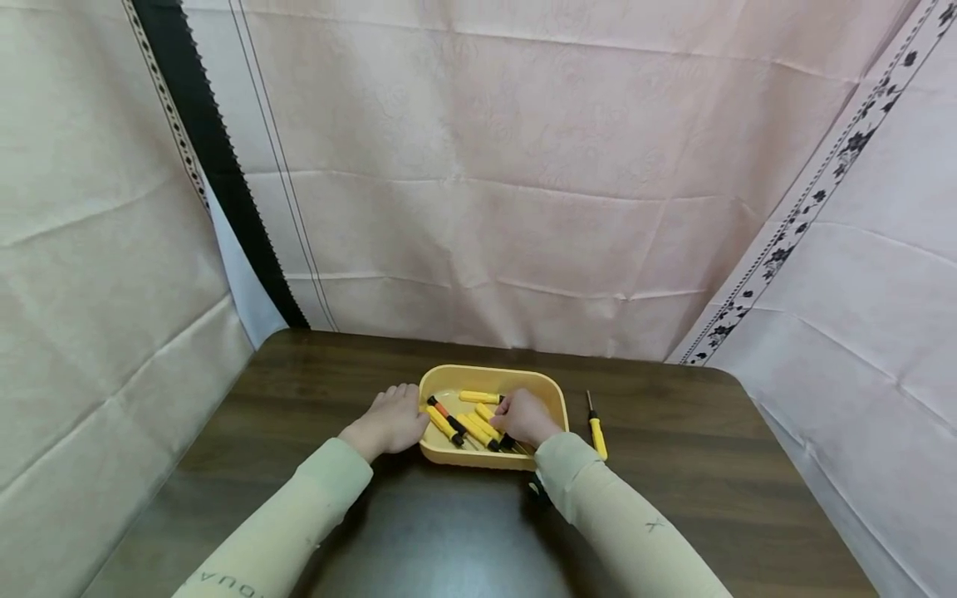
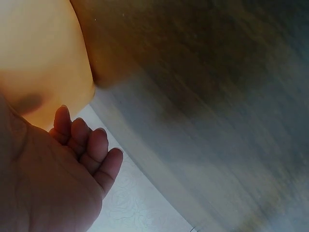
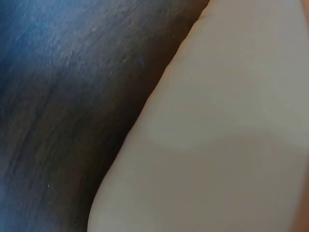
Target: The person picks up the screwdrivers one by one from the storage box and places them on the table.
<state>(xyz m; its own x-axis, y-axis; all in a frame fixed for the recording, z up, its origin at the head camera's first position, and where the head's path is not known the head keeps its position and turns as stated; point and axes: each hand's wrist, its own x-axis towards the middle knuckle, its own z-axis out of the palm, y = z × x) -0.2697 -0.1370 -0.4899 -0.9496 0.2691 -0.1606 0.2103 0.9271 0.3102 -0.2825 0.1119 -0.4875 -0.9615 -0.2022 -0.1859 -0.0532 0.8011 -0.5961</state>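
Note:
A yellow plastic bin (image 1: 553, 399) holds several screwdrivers with yellow handles (image 1: 444, 423) and black ends; one piece among them is orange and black (image 1: 441, 409). My left hand (image 1: 396, 415) rests against the bin's left wall, its thumb side at the rim. In the left wrist view its fingers (image 2: 96, 145) are loosely bent beside the bin wall (image 2: 48, 53); the thumb is hidden. Inside the bin at the right, my right hand (image 1: 526, 418) reaches down with bent fingers touching a yellow handle. Whether they pinch it cannot be told; the right wrist view shows only the bin wall (image 3: 207, 125).
One screwdriver (image 1: 596, 432) lies on the dark wooden table (image 1: 673, 482), to the right of the bin, shaft pointing away. A small dark object (image 1: 537, 490) shows beside the right sleeve. Pale patterned cloth (image 1: 478, 208) hangs behind the table and at both sides.

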